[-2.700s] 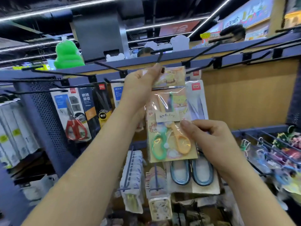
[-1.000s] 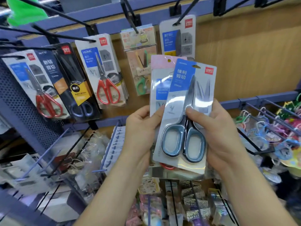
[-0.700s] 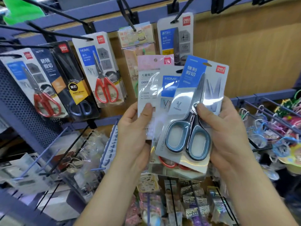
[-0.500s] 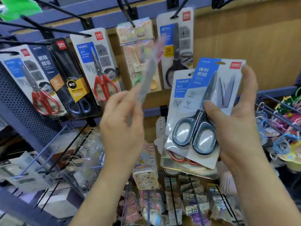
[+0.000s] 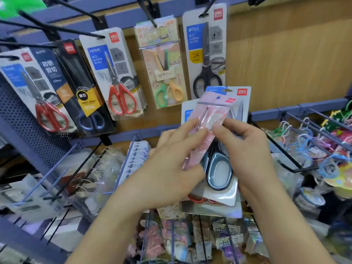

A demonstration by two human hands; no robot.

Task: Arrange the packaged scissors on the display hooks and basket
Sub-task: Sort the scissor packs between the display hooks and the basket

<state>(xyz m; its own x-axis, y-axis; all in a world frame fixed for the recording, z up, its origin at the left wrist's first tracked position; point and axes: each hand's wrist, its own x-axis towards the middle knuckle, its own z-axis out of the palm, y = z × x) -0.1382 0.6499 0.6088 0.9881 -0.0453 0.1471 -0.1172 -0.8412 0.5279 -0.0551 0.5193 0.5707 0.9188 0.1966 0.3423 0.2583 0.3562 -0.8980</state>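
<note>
1. A wooden back panel [image 5: 285, 63] is standing at the far side, with a row of scissor packs [image 5: 118, 73] hanging on black hooks [image 5: 146, 10] across its left part.
2. The right hand [image 5: 249, 155] is gripping a grey-handled scissors pack [image 5: 219, 172] in the near centre, its fingers curling behind and its thumb pressing the front.
3. The left hand [image 5: 171, 168] is pinching a pink pack [image 5: 215, 111], which is lying tilted across the grey-handled one.

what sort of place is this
Most likely a stationery shop aisle. Carded scissors packs hang in a row from black display hooks on a wood-look back panel, and the left hand and right hand hold a pink packet as if stocking.
</note>
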